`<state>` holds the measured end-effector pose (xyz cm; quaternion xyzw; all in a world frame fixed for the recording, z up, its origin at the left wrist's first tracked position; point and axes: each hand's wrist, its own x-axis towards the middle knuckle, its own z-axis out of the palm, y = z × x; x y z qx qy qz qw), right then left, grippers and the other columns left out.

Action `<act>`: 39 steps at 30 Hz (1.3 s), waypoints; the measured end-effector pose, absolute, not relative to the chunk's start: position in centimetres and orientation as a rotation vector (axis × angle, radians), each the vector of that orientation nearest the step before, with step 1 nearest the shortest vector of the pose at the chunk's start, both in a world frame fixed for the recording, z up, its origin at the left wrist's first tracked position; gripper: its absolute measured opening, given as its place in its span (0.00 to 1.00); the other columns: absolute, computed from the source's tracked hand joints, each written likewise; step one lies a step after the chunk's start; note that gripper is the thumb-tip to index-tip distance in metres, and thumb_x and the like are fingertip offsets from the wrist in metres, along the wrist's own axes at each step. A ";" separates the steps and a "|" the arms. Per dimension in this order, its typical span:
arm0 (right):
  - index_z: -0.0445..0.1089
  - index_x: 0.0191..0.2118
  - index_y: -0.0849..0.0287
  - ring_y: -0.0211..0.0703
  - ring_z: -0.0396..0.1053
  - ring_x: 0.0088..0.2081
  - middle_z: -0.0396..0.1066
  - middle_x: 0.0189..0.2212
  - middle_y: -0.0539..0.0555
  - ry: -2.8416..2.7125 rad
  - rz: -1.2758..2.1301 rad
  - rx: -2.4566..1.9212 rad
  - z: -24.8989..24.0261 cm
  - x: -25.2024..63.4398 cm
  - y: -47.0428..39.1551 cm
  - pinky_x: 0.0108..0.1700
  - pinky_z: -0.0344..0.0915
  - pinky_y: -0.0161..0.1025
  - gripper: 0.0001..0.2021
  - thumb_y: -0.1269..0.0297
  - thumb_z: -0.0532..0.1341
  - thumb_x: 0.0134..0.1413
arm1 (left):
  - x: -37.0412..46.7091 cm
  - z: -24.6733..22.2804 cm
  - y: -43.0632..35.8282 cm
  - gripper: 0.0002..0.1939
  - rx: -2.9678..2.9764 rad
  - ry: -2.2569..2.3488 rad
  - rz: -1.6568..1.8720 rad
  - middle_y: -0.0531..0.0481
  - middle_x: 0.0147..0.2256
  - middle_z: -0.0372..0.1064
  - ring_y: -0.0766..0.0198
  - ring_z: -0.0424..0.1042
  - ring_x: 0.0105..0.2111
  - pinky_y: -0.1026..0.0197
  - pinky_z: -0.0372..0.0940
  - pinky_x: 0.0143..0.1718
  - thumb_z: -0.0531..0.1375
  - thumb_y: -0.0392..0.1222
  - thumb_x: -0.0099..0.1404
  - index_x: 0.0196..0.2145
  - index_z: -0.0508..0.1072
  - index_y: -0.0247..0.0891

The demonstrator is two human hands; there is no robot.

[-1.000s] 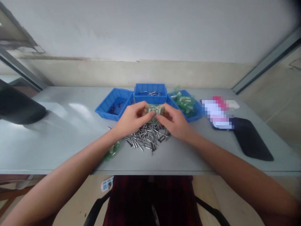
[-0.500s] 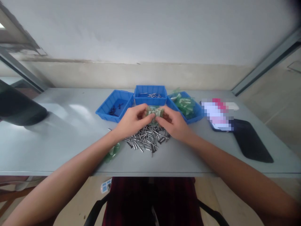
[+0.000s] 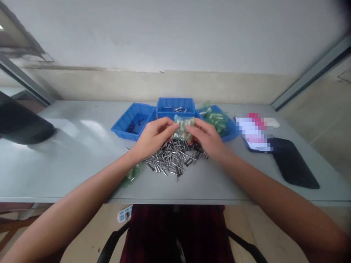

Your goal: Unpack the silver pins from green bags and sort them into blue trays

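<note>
Our left hand [image 3: 155,138] and right hand [image 3: 210,140] have fingers [image 3: 170,132] clamped on opposite sides of a greenish packet [image 3: 182,129]; we hold it by the heap of metal fasteners [image 3: 170,159] on the table [image 3: 82,166]. Just beyond, we see three blue bins [image 3: 175,114].

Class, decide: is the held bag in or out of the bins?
Out: left hand and right hand grip the bag, middle bin beyond.

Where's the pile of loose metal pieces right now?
In the head view, the pile lies centrally on the grey table, in front of the middle blue tray, just below the held packet.
</note>
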<state>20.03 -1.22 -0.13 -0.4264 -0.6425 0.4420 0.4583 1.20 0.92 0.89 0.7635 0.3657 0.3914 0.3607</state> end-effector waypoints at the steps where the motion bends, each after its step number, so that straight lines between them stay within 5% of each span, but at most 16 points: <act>1: 0.55 0.25 0.56 0.34 0.65 0.25 0.58 0.21 0.44 -1.574 1.085 -1.050 -0.1 20.1 -1.1 0.29 0.60 0.35 0.15 0.56 0.57 0.59 | 1.2 0.9 0.9 0.14 1.989 0.963 1.014 0.55 0.22 0.62 0.71 0.63 0.22 0.67 0.60 0.23 0.57 0.47 0.67 0.28 0.67 0.36; 10: 0.57 0.20 0.57 0.35 0.57 0.25 0.55 0.21 0.46 -1.750 0.763 -1.164 0.6 20.8 -0.6 0.29 0.55 0.37 0.20 0.56 0.57 0.60 | 1.2 1.0 1.3 0.07 2.040 1.073 1.207 0.51 0.27 0.69 0.69 0.65 0.26 0.66 0.60 0.25 0.63 0.43 0.61 0.29 0.73 0.37; 14: 0.62 0.21 0.57 0.33 0.59 0.22 0.61 0.18 0.46 -1.721 0.888 -1.111 0.7 20.9 -0.8 0.26 0.56 0.36 0.18 0.55 0.57 0.60 | 1.0 1.1 1.4 0.06 1.988 1.076 1.200 0.56 0.18 0.64 0.71 0.61 0.19 0.67 0.58 0.21 0.63 0.43 0.61 0.32 0.74 0.37; 18: 0.73 0.37 0.56 0.34 0.66 0.23 0.71 0.25 0.49 -1.606 1.123 -1.032 0.1 20.8 -0.8 0.27 0.65 0.37 0.12 0.53 0.59 0.58 | 1.2 1.4 1.3 0.06 1.813 0.967 1.164 0.55 0.20 0.67 0.70 0.66 0.20 0.68 0.63 0.21 0.62 0.41 0.62 0.34 0.72 0.37; 22: 0.71 0.51 0.50 0.39 0.72 0.36 0.74 0.37 0.51 -1.564 1.185 -0.907 -0.3 20.8 -0.6 0.32 0.70 0.38 0.16 0.57 0.61 0.56 | 1.3 1.6 1.0 0.03 1.670 0.887 1.160 0.50 0.29 0.70 0.67 0.72 0.29 0.67 0.69 0.26 0.60 0.38 0.62 0.35 0.71 0.36; 25: 0.72 0.48 0.49 0.41 0.72 0.41 0.73 0.41 0.50 -1.591 1.164 -0.846 -0.2 20.8 -0.7 0.34 0.71 0.38 0.13 0.59 0.61 0.56 | 1.4 1.7 0.9 0.04 1.657 0.866 1.172 0.50 0.30 0.68 0.68 0.70 0.30 0.67 0.70 0.27 0.58 0.38 0.64 0.32 0.71 0.36; 28: 0.73 0.40 0.54 0.37 0.71 0.33 0.73 0.37 0.50 -1.674 1.077 -0.904 0.2 20.7 -0.9 0.34 0.70 0.38 0.08 0.59 0.59 0.58 | 1.5 1.5 1.0 0.05 1.684 0.905 1.186 0.51 0.28 0.67 0.70 0.69 0.27 0.69 0.68 0.23 0.62 0.37 0.60 0.31 0.69 0.36; 35: 0.72 0.37 0.55 0.38 0.71 0.34 0.74 0.34 0.50 -1.789 0.827 -1.038 0.1 20.2 -1.3 0.37 0.67 0.39 0.06 0.63 0.58 0.58 | 1.6 0.9 1.4 0.23 1.589 0.899 1.249 0.53 0.28 0.71 0.68 0.71 0.26 0.68 0.69 0.25 0.65 0.35 0.57 0.48 0.63 0.39; 39: 0.68 0.35 0.56 0.37 0.71 0.32 0.73 0.32 0.49 -1.762 0.821 -1.004 -0.3 20.4 -1.1 0.36 0.66 0.39 0.03 0.65 0.58 0.58 | 1.5 1.0 1.5 0.09 1.629 0.883 1.256 0.53 0.25 0.71 0.70 0.70 0.24 0.69 0.68 0.25 0.66 0.35 0.56 0.36 0.71 0.36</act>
